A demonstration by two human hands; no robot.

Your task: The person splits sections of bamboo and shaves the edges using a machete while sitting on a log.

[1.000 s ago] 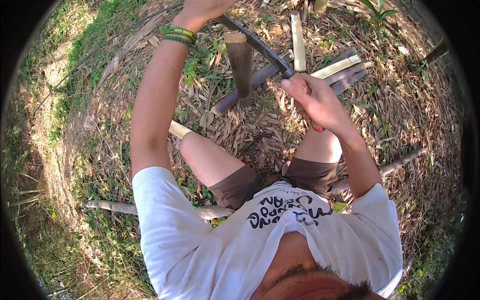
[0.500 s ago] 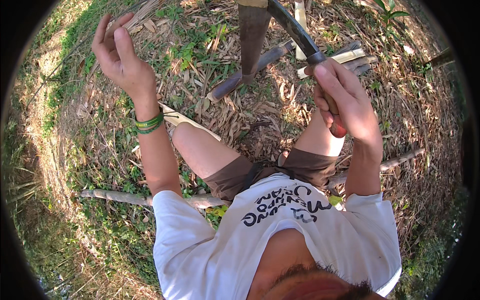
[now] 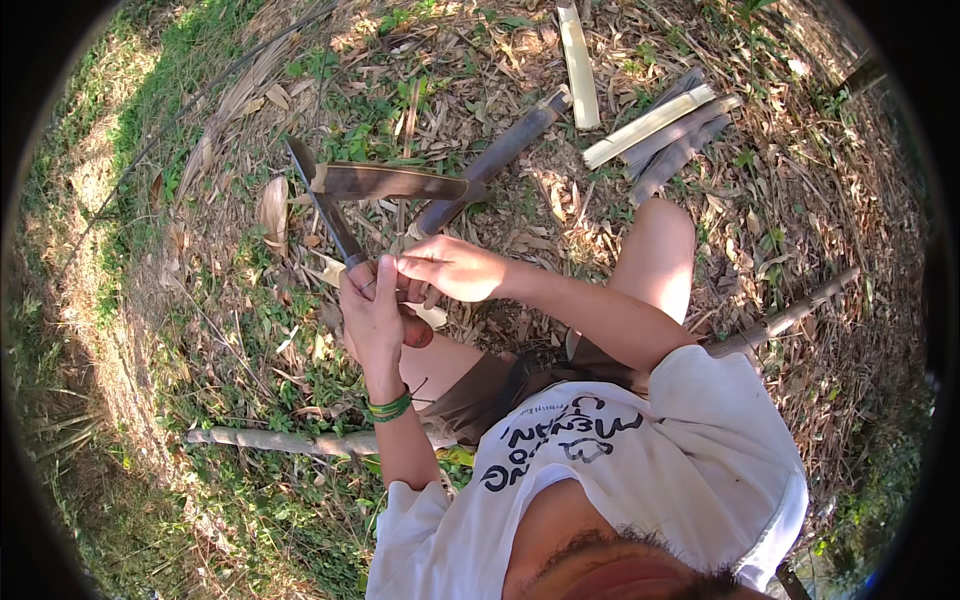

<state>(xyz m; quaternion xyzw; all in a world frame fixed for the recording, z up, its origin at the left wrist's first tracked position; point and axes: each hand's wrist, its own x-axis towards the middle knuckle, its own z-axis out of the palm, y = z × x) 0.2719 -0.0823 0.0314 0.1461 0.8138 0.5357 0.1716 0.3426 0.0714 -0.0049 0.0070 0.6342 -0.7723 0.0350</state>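
A machete [image 3: 338, 228] with a dark curved blade and a wooden handle, red at its butt end, is held in front of me at left. My left hand [image 3: 370, 318], a green band on its wrist, is closed around the handle. My right hand [image 3: 455, 268] reaches across and lies against the left one, its curled fingers on the handle too; part of that grip is hidden. A dark strip of split bamboo [image 3: 400, 183] is stuck on the blade near its tip, pointing right.
A dark bamboo length [image 3: 500, 150] lies on the leaf litter beyond the strip. Pale split strips [image 3: 580, 70] and a small pile of dark and pale pieces [image 3: 685, 130] lie at far right. A long branch [image 3: 290, 440] runs beside my legs, among green plants.
The machete, with the bamboo strip on its blade, has swung from my right side to the left. My raised left hand has come down and closed on the handle with my right hand.
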